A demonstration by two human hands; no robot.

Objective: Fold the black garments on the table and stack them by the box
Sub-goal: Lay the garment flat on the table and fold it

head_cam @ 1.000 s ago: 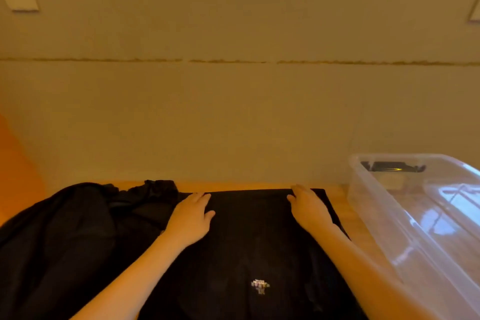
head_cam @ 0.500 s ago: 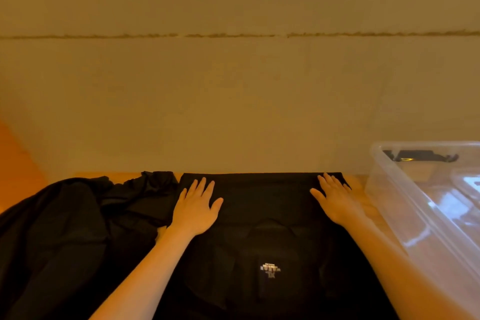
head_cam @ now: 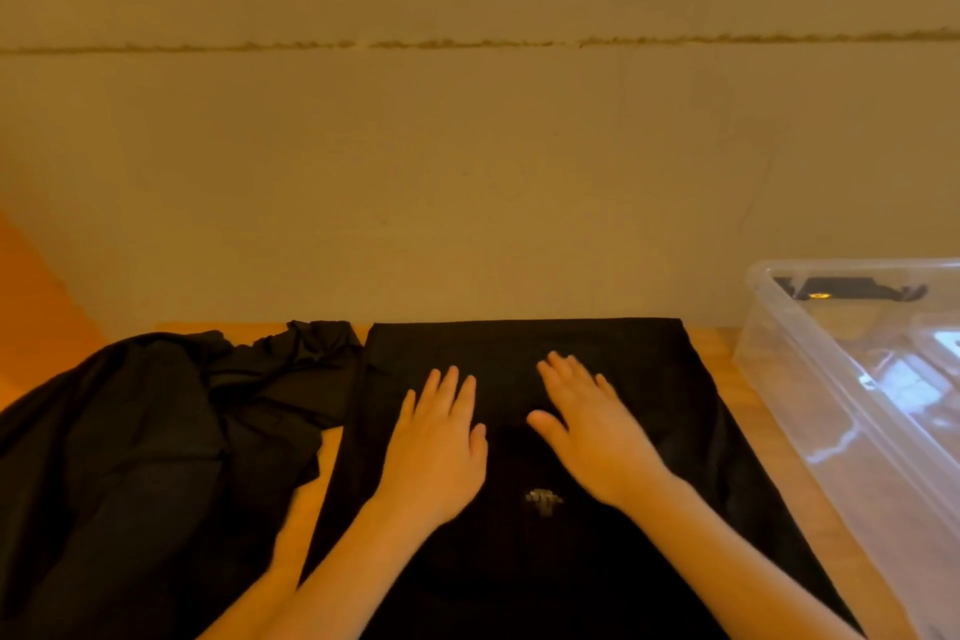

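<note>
My two hands lie flat on one black garment (head_cam: 524,561) spread smooth on the desk (head_cam: 717,343): my left hand (head_cam: 436,452) and my right hand (head_cam: 592,437) rest side by side near its middle, fingers straight and relaxed, gripping nothing. A small pale logo (head_cam: 543,502) shows between my wrists. To my left sits one crumpled black heap (head_cam: 156,442); I cannot tell how many pieces it holds. One clear plastic box (head_cam: 841,405) stands to my right, just beside the flat garment
</note>
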